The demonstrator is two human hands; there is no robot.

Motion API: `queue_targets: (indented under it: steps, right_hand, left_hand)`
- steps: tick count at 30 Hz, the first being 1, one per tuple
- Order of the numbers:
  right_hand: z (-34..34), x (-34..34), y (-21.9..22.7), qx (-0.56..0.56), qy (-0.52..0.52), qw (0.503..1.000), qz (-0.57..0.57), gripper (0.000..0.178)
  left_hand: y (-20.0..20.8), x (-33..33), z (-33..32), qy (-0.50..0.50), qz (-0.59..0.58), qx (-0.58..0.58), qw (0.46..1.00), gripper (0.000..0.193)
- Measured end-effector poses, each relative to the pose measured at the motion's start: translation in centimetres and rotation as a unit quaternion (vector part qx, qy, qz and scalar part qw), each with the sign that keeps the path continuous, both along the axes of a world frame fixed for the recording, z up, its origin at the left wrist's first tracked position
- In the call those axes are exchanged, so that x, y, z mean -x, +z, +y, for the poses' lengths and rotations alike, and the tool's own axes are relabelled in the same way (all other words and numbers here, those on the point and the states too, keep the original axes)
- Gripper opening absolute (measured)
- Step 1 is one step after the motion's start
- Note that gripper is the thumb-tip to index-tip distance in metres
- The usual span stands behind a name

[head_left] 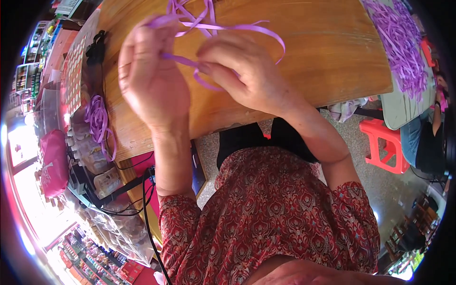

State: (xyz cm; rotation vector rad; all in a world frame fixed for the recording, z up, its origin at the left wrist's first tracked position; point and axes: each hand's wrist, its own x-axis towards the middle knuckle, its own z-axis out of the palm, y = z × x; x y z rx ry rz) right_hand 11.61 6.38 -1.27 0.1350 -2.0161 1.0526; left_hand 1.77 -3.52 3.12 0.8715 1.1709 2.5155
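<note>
Both my hands are raised over the wooden table (pixel 327 57) with a purple ribbon (pixel 259 28) between them. My left hand (pixel 154 76) is closed at the fingers around the ribbon, which passes over its fingertips and comes out beside the palm. A short stretch of it runs across to my right hand (pixel 244 66), where thumb and forefinger pinch it. From there a loose end hangs below the right fingers, and another length curves out to the right. More ribbon strands (pixel 199 12) lie on the table beyond my hands. Motion blurs the left fingertips.
A heap of purple ribbons (pixel 399 42) covers a pale table at the far right. A purple ribbon bundle (pixel 97 121) and a pink pouch (pixel 54 161) are at left. Black cables (pixel 142 190) hang by the table's left corner. A red stool (pixel 384 145) and another person (pixel 425 137) are at right.
</note>
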Motion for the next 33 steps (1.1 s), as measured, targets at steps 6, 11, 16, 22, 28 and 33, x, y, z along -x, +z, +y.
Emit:
queue_targets:
  steps: [6,11,16,22,28,33]
  right_hand:
    - [2.2,-2.7,-0.2,0.154,0.216,0.959,-0.097,0.013]
    - [4.6,-2.9,0.7,0.347,0.205,0.904,-0.144,0.025]
    - [7.7,-3.0,0.8,0.363,0.235,0.896,-0.100,0.027]
    - [8.6,-2.4,2.7,0.361,0.207,0.896,-0.157,0.027]
    - [9.3,-1.5,2.8,0.371,0.197,0.895,-0.151,0.023]
    - [9.5,0.5,2.8,0.388,0.187,0.889,-0.154,0.015]
  left_hand:
    - [1.7,3.1,-3.9,-0.056,-0.066,-0.051,0.995,0.021]
    - [1.3,3.2,-3.6,-0.102,-0.057,0.085,0.990,0.021]
    - [2.3,2.1,-3.0,-0.121,-0.090,0.142,0.978,0.021]
    - [1.7,-0.1,0.0,-0.020,0.027,0.283,0.959,0.013]
    - [-1.8,0.0,2.6,-0.120,-0.071,0.230,0.963,0.015]
    - [-2.5,0.5,4.2,-0.159,-0.094,0.194,0.963,0.014]
